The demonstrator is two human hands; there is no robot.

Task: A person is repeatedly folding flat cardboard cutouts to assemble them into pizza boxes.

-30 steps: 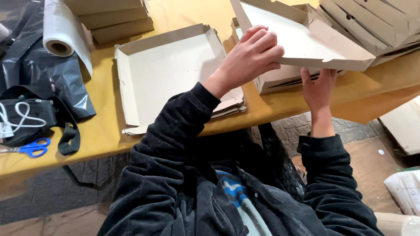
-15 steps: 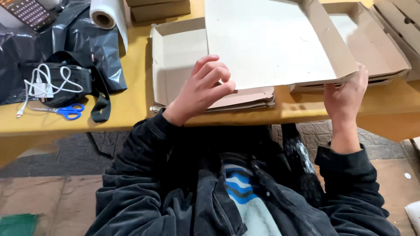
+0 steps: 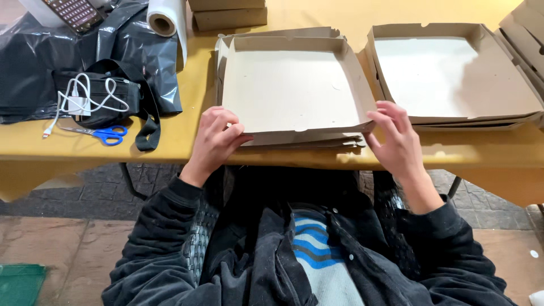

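A shallow open cardboard box tray (image 3: 292, 85) lies on top of a stack of similar trays at the near edge of the yellow table (image 3: 170, 144). My left hand (image 3: 218, 136) rests at the tray's near left corner, fingers on its front wall. At the near right corner my right hand (image 3: 396, 139) touches the tray with spread fingers. Neither hand has lifted it off the stack.
A second stack of open cardboard trays (image 3: 453, 76) sits to the right. Black plastic sheeting (image 3: 34, 68), a white film roll (image 3: 164, 20), a black pouch with a white cable (image 3: 85, 102) and blue scissors (image 3: 105, 135) lie at left. Closed boxes (image 3: 226, 14) stand behind.
The tray was carried from the right-hand stack over to the left and set down on the stack in front of me. Both hands now rest at its near corners.
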